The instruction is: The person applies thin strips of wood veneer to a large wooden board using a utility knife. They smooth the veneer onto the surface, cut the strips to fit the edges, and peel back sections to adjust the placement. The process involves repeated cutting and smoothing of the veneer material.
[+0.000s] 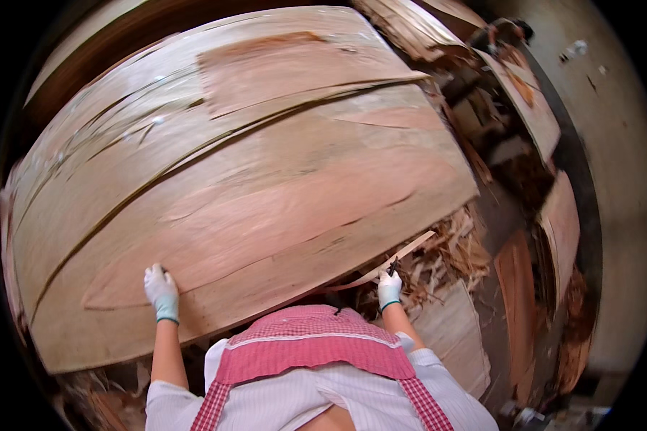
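A large thin wood veneer sheet (pixel 251 187), pale brown with pinkish patches and long cracks, fills most of the view. My left hand (pixel 161 291), in a white glove, lies flat on its near part. My right hand (pixel 389 287), also gloved, grips a small dark cutting tool (pixel 394 266) at the sheet's near right edge. A narrow veneer strip (pixel 399 257) hangs off that edge right beside the tool. I wear a red checked apron (pixel 316 345) over a white striped shirt.
Veneer scraps and shavings (pixel 449 255) are heaped to the right of the sheet. More veneer pieces (pixel 561 223) lie along the right side, beside a concrete floor (pixel 618 165). A person (pixel 507 32) is at the far upper right.
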The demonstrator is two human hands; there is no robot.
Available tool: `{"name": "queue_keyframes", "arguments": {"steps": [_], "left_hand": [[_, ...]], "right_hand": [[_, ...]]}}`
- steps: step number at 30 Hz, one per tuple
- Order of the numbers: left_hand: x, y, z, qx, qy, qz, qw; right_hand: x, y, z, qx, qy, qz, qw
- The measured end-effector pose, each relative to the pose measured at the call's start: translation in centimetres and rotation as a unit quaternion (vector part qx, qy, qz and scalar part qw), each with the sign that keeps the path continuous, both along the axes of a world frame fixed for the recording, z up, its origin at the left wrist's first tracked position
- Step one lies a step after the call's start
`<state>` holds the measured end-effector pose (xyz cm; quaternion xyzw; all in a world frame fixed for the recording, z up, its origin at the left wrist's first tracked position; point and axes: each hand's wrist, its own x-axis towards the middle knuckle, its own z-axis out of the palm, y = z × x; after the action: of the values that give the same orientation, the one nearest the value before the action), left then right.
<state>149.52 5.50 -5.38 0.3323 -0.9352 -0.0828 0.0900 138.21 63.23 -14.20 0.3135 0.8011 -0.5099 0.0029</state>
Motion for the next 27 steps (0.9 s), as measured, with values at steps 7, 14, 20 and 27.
{"name": "queue_keyframes", "arguments": {"steps": [7, 14, 20, 27], "left_hand": [[-2.6, -3.5, 4.6, 0.182, -0.022, -0.046, 0.982], [-15.3, -2.8, 17.8, 0.173, 0.261, -0.174, 0.934], [-16.5, 1.7, 20.5, 0.222, 0.311, -0.318, 0.867], [-8.4, -3.6, 16.2, 0.243, 0.24, -0.211, 0.916]], "right_hand": [[7.3, 17.6, -3.5, -0.015, -0.049, -0.247, 0.968], [-15.3, 2.6, 22.1, -0.074, 0.239, -0.062, 0.966], [-30.7, -28.1, 35.2, -0.146, 0.414, 0.38, 0.814], [-45.3, -50.4, 45.2, -0.13, 0.415, 0.378, 0.817]]}}
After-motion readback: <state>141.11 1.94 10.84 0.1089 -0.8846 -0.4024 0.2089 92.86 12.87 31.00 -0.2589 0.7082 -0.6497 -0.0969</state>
